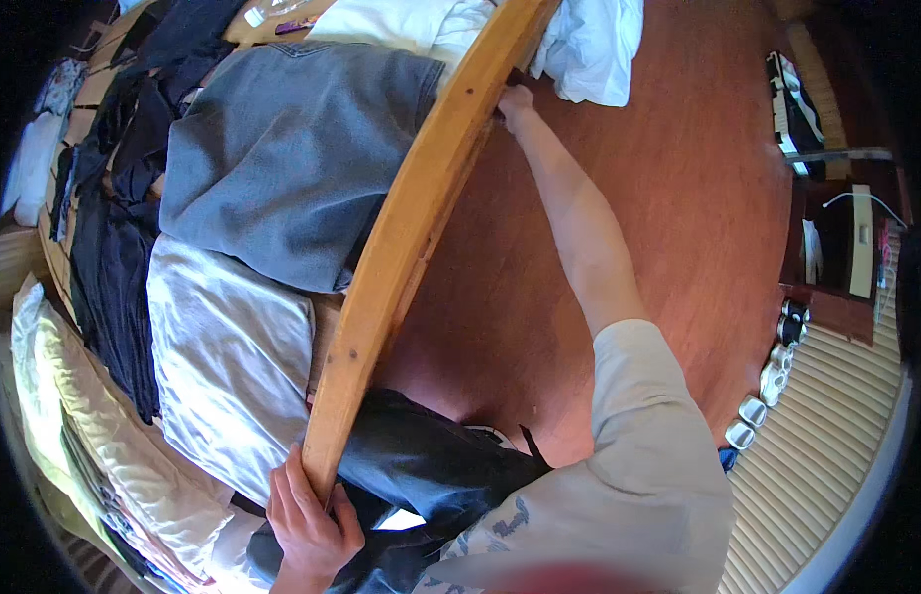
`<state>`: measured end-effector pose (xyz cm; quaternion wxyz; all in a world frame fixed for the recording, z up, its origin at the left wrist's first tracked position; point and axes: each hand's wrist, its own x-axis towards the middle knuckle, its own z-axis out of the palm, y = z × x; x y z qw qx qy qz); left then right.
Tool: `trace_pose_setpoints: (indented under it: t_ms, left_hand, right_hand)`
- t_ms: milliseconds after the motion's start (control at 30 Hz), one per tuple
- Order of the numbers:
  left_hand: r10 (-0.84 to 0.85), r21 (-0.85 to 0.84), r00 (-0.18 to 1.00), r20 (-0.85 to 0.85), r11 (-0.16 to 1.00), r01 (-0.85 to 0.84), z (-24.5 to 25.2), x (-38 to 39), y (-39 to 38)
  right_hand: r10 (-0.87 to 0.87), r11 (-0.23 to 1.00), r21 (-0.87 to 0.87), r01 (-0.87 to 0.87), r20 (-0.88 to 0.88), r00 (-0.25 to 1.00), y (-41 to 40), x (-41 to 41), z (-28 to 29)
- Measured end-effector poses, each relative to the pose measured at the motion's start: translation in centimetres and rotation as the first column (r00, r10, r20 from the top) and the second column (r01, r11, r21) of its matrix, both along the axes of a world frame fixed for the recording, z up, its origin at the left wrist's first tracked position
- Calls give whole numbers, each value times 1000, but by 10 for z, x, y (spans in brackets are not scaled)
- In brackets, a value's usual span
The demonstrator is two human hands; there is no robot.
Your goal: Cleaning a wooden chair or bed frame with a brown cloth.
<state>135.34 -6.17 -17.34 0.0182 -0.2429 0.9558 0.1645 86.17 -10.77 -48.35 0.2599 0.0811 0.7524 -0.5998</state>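
Observation:
A long varnished wooden beam (404,230) runs diagonally before me, from the lower left to the top. My left hand (312,512) grips its lower end, fingers on the far side and thumb near me. My right arm is stretched out, and my right hand (517,102) is at the beam's right edge near the top; its fingers are partly hidden by the beam. Left of the beam lie a grey-blue denim garment (282,156) and a pale grey cloth (223,349). A white cloth (590,52) hangs beside the beam near my right hand.
Black garments (119,275) lie on wooden slats at the left. A cream quilted bedding piece (119,445) is at the lower left. Reddish-brown floor (698,185) spreads to the right, with several shoes (773,382) along a ribbed pale panel. A clear plastic bottle (275,10) lies at the top.

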Motion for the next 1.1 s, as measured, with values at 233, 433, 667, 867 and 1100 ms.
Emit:
trace_pose_setpoints:
  t_ms: [233,433,667,867,1100]
  left_hand:
    - [43,10,990,136,999,-45,15,18,14]
    - [327,-302,929,175,916,-266,1,49,37]
    - [272,-71,951,147,962,-264,5,16,19]
    - [70,6,997,28,997,-71,-7,2,-1]
    - [40,-75,999,8,996,-39,-9,7,-3]
  right_hand:
    - [-3,964,244,103,-376,927,-8,-94,-69]
    - [266,819,567,85,-507,820,-3,-125,-37]
    - [236,653,667,358,-629,741,-25,-92,-48]
    - [281,820,559,123,-581,764,-34,-66,-82]
    - [85,913,409,-6,-174,981,-53,-1,-54]
